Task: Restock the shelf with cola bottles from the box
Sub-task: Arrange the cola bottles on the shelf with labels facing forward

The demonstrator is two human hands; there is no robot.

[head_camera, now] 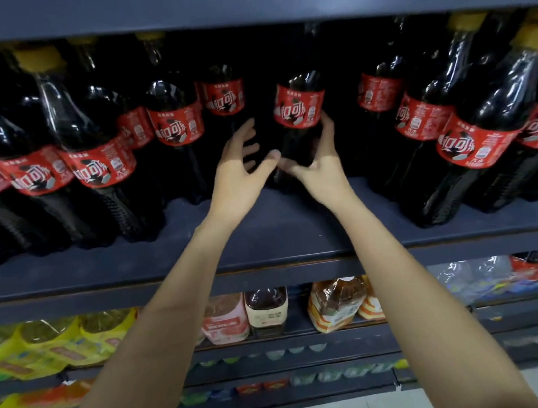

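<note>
Dark shelf [265,235]: cola bottle [299,109] in right grip [318,162], left grip [238,170] wide beside.

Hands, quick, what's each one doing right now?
Left hand: open, fingers spread, holding nothing.
Right hand: wrapped around the cola bottle standing on the shelf.

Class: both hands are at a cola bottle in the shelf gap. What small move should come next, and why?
Probably let go and draw both hands back. The bottle already stands upright on the shelf; the right hand loosely cups its base, and the left hand is open beside it.
</note>
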